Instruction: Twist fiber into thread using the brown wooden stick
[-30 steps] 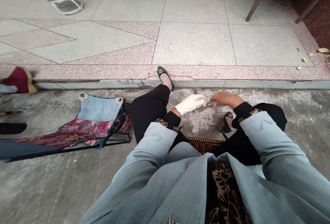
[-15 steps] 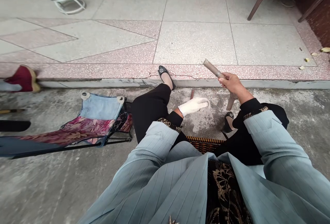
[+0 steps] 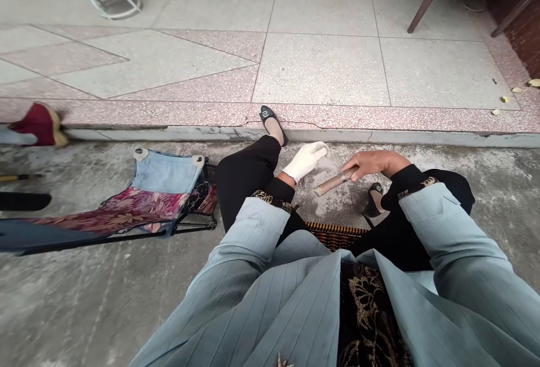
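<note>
My left hand [image 3: 307, 161], in a white knit glove, is closed with thumb and fingers together. Something pale and blurred shows at its fingertips, but I cannot make out its kind. My bare right hand [image 3: 369, 164] grips a thick brownish-grey round handle [image 3: 331, 184] with a ringed band close to the fingers. Its bare end slopes down to the left, just below my gloved hand. Whatever is at the handle's other end is hidden by the right hand. Both hands are above the concrete between my knees.
A folding chair [image 3: 162, 173] with denim and floral cloth stands at left. Ahead runs a raised tiled step [image 3: 320, 74], with one of my black shoes [image 3: 272, 124] at its edge. A white stool [image 3: 113, 1] stands at the back left. A person's red shoe [image 3: 37, 125] shows at far left.
My right hand has turned the handle from pointing up-left to down-left and moved slightly lower and inward. My left hand has risen and closed from a flatter pose.
</note>
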Available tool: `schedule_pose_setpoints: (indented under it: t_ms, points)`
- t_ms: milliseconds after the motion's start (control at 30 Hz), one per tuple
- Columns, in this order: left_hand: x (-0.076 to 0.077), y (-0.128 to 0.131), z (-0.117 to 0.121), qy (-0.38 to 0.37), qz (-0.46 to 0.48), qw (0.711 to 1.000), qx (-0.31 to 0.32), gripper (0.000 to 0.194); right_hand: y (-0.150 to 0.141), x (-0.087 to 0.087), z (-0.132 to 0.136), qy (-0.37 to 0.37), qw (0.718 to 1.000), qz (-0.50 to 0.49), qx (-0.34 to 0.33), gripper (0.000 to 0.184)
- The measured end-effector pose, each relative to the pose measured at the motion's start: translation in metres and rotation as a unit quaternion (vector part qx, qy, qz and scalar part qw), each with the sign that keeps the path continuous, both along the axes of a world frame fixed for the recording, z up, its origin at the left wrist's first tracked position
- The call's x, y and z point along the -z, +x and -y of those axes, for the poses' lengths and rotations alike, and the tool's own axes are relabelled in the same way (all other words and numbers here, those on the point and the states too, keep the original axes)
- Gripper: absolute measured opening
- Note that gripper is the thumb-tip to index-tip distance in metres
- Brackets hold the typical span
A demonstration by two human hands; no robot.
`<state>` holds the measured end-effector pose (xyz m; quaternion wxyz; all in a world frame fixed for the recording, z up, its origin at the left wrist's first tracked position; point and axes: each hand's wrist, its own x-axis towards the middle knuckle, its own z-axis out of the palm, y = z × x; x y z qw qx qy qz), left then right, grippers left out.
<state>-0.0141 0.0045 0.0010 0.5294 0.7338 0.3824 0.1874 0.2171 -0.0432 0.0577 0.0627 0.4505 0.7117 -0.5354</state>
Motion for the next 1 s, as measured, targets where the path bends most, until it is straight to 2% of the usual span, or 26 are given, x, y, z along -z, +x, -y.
schedule_pose_setpoints:
  t_ms: [67,167,233,300,400,467,533,600,700,767,900,1000]
  points:
    - [0.006,0.005,0.002,-0.039,0.012,0.999,-0.011,0.028,0.008,-0.010,-0.002,0.027,0.995,-0.093,0.037,0.034]
    - [0.014,0.014,0.011,-0.098,0.021,0.994,0.045,0.029,0.020,-0.014,-0.006,0.077,0.965,-0.154,0.199,0.037]
    - [0.018,0.018,0.017,-0.101,0.027,0.991,0.089,0.033,0.024,-0.009,-0.009,0.095,0.935,-0.163,0.301,0.031]
    - [0.019,0.020,0.020,-0.086,0.024,0.987,0.134,0.038,0.026,-0.002,-0.013,0.107,0.907,-0.159,0.374,0.027]
    - [0.016,0.021,0.024,-0.034,0.010,0.980,0.197,0.038,0.026,0.005,-0.016,0.167,0.887,-0.069,0.426,0.027]
    - [0.011,0.021,0.027,0.008,-0.002,0.974,0.224,0.036,0.024,0.006,-0.017,0.233,0.885,0.062,0.398,0.028]
    - [0.005,0.021,0.028,0.040,-0.009,0.970,0.241,0.034,0.018,0.007,-0.016,0.265,0.888,0.204,0.316,0.028]
    - [0.000,0.020,0.029,0.063,-0.018,0.970,0.233,0.032,0.010,0.009,-0.014,0.242,0.893,0.310,0.218,0.030]
    - [-0.007,0.016,0.025,0.089,-0.046,0.979,0.176,0.030,-0.005,0.016,-0.010,0.172,0.907,0.371,0.100,0.032]
    - [-0.010,0.010,0.019,0.106,-0.058,0.985,0.122,0.030,-0.011,0.019,-0.006,0.131,0.929,0.345,0.040,0.027]
    - [-0.007,0.002,0.005,0.114,-0.064,0.991,0.015,0.029,-0.009,0.012,0.000,0.040,0.981,0.182,-0.047,0.025]
    - [0.001,0.003,0.000,0.093,-0.068,0.993,-0.025,0.027,0.001,-0.001,0.001,0.034,0.999,0.023,-0.029,0.031]
